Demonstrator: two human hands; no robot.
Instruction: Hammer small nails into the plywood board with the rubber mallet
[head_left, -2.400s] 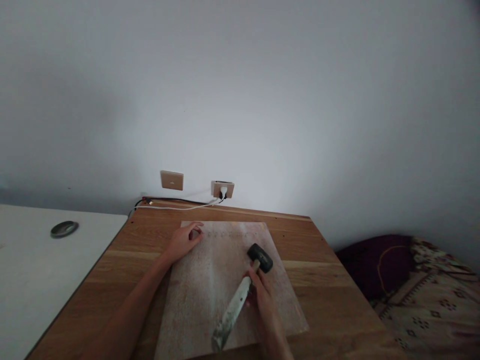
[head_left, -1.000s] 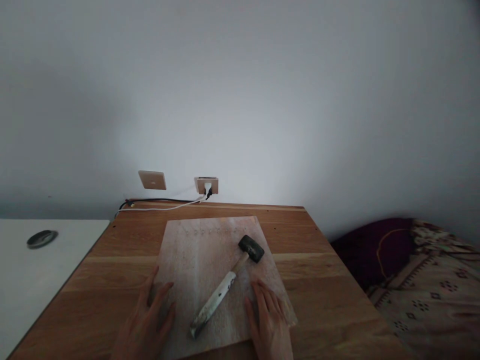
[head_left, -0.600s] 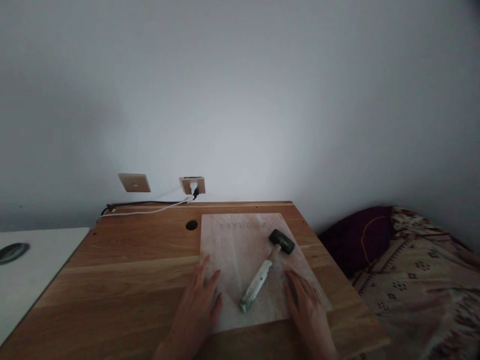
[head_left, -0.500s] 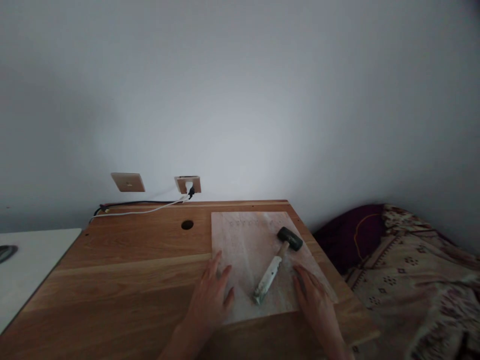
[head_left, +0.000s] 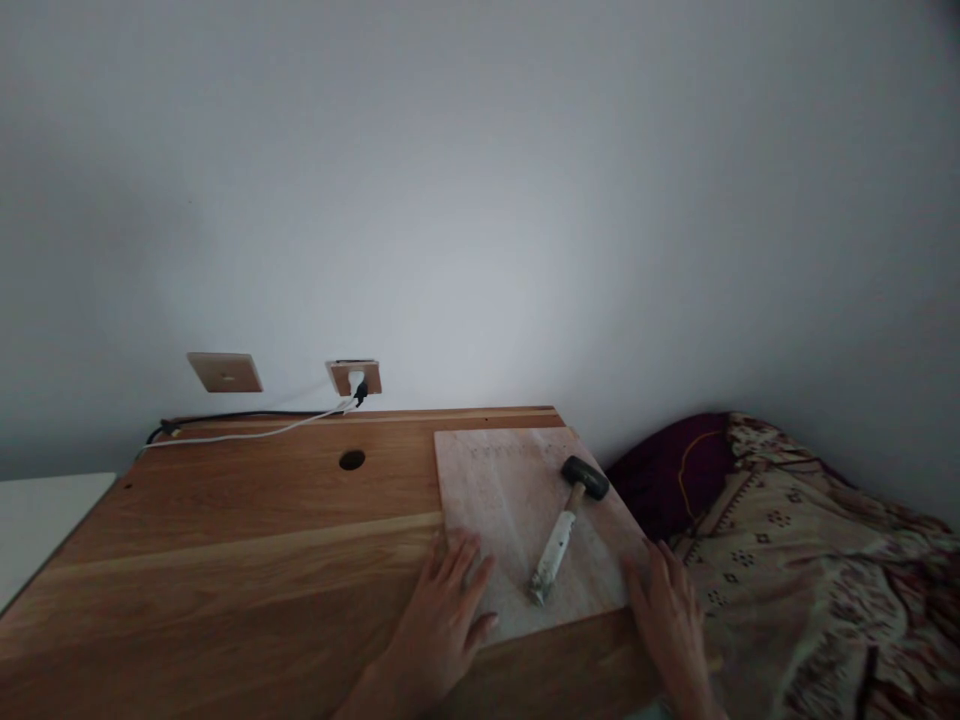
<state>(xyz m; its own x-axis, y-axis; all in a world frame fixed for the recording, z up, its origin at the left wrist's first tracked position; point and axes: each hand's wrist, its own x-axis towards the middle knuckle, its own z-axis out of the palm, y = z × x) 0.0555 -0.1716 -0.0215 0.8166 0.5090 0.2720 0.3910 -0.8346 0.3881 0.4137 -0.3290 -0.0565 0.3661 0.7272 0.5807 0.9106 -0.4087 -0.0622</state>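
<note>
A pale, worn square board [head_left: 510, 500] lies on the wooden table, its right side at the table's right edge. On top of it rests a mallet [head_left: 556, 545] with a black head and a white-smeared handle, slanting towards me. My left hand [head_left: 442, 620] lies with spread fingers over the board's near left edge and holds nothing up. At the near right corner, my right hand [head_left: 667, 610] touches the board's edge, thumb apart from the stretched fingers. Neither hand touches the mallet.
The wooden table [head_left: 247, 560] has a round cable hole [head_left: 352, 459]. Black and white cables run along its back to a wall socket [head_left: 355, 378]. A white surface [head_left: 45, 520] stands at left. Patterned bedding [head_left: 810, 570] and a purple cloth [head_left: 667, 465] lie at right.
The board, with the mallet on it, has slid right across the table towards its edge. Both hands have moved right with it. The view has turned slightly right.
</note>
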